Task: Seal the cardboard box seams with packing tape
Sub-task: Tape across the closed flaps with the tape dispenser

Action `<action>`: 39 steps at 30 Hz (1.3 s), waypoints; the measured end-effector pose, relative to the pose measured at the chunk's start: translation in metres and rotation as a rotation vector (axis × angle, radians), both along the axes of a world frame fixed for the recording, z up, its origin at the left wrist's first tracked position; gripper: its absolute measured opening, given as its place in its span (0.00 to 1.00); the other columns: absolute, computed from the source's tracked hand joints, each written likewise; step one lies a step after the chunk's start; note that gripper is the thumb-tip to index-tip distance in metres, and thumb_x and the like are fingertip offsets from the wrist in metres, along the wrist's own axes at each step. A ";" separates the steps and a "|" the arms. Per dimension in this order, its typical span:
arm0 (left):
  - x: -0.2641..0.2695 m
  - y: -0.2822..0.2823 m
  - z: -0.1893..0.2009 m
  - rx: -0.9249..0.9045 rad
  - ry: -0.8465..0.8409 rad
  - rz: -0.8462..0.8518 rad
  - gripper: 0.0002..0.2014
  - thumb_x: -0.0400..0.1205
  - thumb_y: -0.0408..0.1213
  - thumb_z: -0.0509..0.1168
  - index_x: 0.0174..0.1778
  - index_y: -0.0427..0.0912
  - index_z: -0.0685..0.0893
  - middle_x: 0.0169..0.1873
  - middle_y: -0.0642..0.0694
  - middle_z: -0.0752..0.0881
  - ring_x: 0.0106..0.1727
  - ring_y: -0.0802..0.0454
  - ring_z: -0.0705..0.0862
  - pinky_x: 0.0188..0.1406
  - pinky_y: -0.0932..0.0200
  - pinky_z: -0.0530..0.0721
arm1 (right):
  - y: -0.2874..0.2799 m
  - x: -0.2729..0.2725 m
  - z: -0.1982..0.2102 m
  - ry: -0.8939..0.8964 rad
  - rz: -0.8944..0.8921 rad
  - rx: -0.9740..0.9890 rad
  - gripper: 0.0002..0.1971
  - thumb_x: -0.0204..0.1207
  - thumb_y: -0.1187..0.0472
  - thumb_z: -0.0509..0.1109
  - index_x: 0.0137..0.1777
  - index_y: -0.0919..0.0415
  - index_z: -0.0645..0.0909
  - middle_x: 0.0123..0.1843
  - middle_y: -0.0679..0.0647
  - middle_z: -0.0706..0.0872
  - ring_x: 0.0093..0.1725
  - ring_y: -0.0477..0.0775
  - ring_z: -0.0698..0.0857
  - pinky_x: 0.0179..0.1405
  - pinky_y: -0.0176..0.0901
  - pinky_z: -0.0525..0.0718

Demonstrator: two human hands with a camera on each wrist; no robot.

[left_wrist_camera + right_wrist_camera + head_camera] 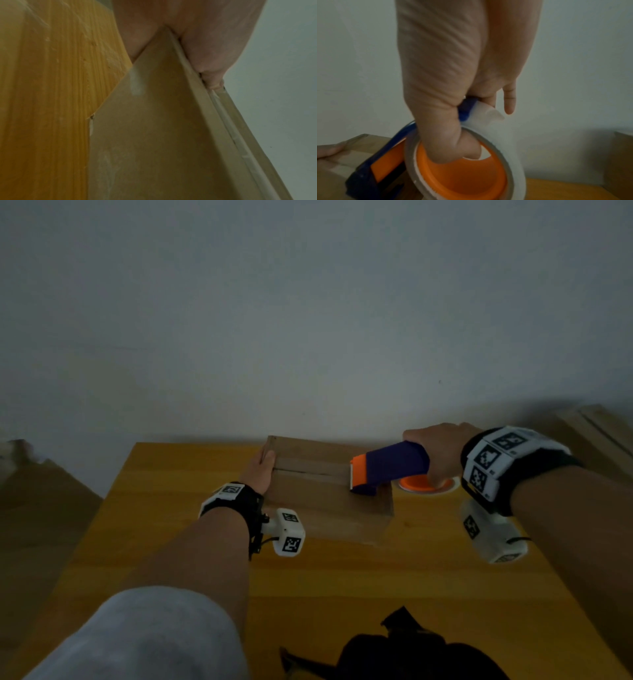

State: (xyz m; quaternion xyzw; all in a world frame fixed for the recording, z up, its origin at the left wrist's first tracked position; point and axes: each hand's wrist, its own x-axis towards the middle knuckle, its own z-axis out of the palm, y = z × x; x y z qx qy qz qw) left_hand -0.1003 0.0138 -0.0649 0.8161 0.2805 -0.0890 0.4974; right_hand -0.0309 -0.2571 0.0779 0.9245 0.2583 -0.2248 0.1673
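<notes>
Dim light, yellow wooden table (171, 542) set against a pale wall (308, 302).

The box (325, 508), flat brown cardboard, lies on the table between our two hands. Its top seam runs from the left hand across to the right hand, and a strip of tape (308, 467) already covers that line up to the dispenser.

Our left hand (262, 474) is laid against the box's left end, fingers straight, thumb on the top edge. The left wrist view confirms it: the thumb (211, 56) lies along the upper edge and the palm sits against the side wall. It braces the box without curling round it.

Our right hand (435, 453) is closed round the dispenser (390, 467), a blue body with an orange front piece. From the right wrist view, the thumb (453, 146) hooks into the orange core of the roll (505, 135) while the other fingers wrap the blue frame; one finger (509, 100) sticks out straight past the roll. The dispenser's front end rests on the box top just ahead of this hand, near the right end of the seam. The roll hangs past the box's right edge, under the hand.

A black object (411, 652) sits at the table's near edge, below both hands; we cannot tell what it is. More cardboard (596, 433) stands beyond the right wrist.
</notes>
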 end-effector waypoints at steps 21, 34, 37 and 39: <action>0.021 -0.058 0.009 0.838 0.086 -0.447 0.48 0.71 0.77 0.50 0.83 0.62 0.39 0.84 0.45 0.35 0.85 0.41 0.35 0.79 0.29 0.37 | -0.004 0.003 -0.026 -0.058 -0.067 0.133 0.17 0.69 0.54 0.74 0.54 0.54 0.72 0.42 0.49 0.81 0.41 0.55 0.81 0.47 0.50 0.85; 0.001 0.015 0.012 0.855 0.091 -0.367 0.34 0.84 0.61 0.47 0.84 0.58 0.40 0.85 0.45 0.37 0.86 0.43 0.37 0.83 0.37 0.39 | 0.062 -0.008 -0.034 -0.012 -0.036 0.176 0.21 0.69 0.50 0.75 0.57 0.54 0.72 0.48 0.53 0.83 0.45 0.57 0.82 0.50 0.53 0.86; 0.002 0.004 0.010 0.843 0.027 -0.466 0.31 0.87 0.54 0.45 0.84 0.57 0.40 0.85 0.46 0.37 0.86 0.43 0.37 0.84 0.38 0.42 | 0.067 -0.006 -0.033 -0.023 -0.024 0.135 0.19 0.70 0.51 0.74 0.56 0.53 0.71 0.47 0.53 0.83 0.44 0.57 0.81 0.49 0.52 0.86; 0.005 -0.004 0.007 0.827 -0.004 -0.512 0.30 0.87 0.53 0.45 0.84 0.57 0.40 0.85 0.46 0.38 0.86 0.44 0.37 0.83 0.39 0.41 | 0.065 -0.008 -0.035 -0.052 -0.040 0.158 0.24 0.70 0.47 0.74 0.61 0.53 0.71 0.53 0.54 0.85 0.47 0.58 0.83 0.48 0.51 0.83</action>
